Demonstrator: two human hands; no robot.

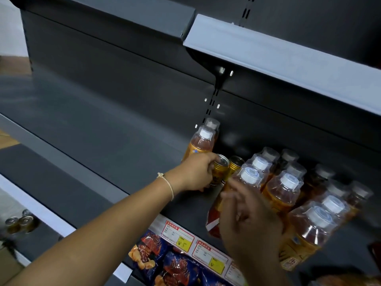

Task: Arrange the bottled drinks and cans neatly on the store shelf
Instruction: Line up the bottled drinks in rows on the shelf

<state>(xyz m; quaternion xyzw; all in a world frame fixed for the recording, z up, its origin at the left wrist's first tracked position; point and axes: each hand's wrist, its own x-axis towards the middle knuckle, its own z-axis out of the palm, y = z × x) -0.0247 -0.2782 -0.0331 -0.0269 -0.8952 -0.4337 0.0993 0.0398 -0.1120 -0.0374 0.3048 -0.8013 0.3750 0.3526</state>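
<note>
Two gold cans stand side by side on the dark shelf [115, 141], and the left hand [195, 174] has its fingers curled round the nearer one, the gripped can [219, 172], holding it by the upper body just under the rim. The second can [235, 167] stands just to the right of it, touching or all but touching; I cannot tell which from where I stand. Behind the gripped can, toward the back panel, a pair of amber bottles [203, 141] stands one in front of the other, close against the knuckles.

The right hand [247, 215] is blurred, with its fingers spread loose in front of the front bottle [245, 182] of the big block of bottles, which lies to the right of the gripped can. It holds nothing that I can make out, though a finger may brush that bottle.

To my eye the step is setting this can square in line with its neighbour. Done well, I would keep the can upright, slide it on its base rather than lift it, and ease it against the second can without nudging the pair of bottles behind. The free hand could steady the front bottle meanwhile.

The can sits low in the grip, its top clear of the fingers and its base hidden by the hand.
</note>
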